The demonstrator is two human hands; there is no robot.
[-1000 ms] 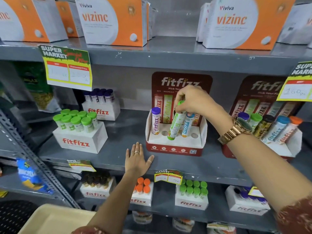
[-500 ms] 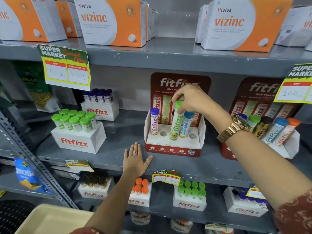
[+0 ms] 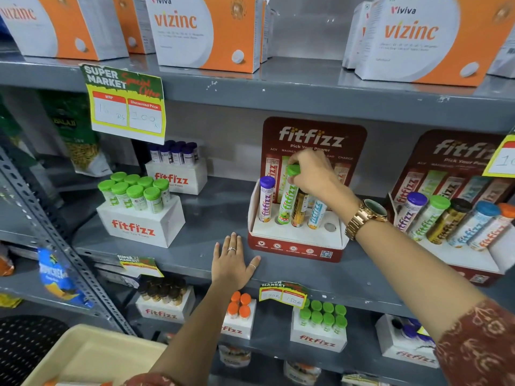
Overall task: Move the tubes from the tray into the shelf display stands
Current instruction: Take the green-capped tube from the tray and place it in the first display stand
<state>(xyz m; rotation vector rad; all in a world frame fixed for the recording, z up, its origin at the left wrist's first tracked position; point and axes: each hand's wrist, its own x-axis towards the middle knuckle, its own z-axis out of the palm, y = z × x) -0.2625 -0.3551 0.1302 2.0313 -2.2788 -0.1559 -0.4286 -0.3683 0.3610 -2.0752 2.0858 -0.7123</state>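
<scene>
Nearest to me, at the bottom left, I see the corner of the cream tray [image 3: 92, 355]; I cannot tell what tubes lie in it, only a small orange edge shows at its lower rim. Above it my left hand [image 3: 232, 264] lies flat on the front edge of the grey middle shelf [image 3: 178, 263], fingers spread, holding nothing; it is just beside the lower left corner of the red display stand [image 3: 295, 246], apart from it.

My right hand [image 3: 313, 174] reaches over this stand; its fingertips are pinched on the green cap of the green tube [image 3: 287, 199], which stands a little tilted with its bottom in the second hole of the stand. To its left the purple tube [image 3: 266, 199] stands in the first hole; to its right a dark golden tube [image 3: 299, 208] and a blue tube [image 3: 316, 214] stand in the next holes, their caps hidden by my hand; the last hole on the right shows open. A gold watch [image 3: 365, 215] is on the right wrist.

At the right a second display stand [image 3: 462, 260] holds five tubes in a row. At the left a white box [image 3: 139, 227] carries green-capped tubes, and behind it another white box [image 3: 178, 176] carries purple-capped ones. On the top shelf stand orange and white boxes [image 3: 200, 32].
</scene>
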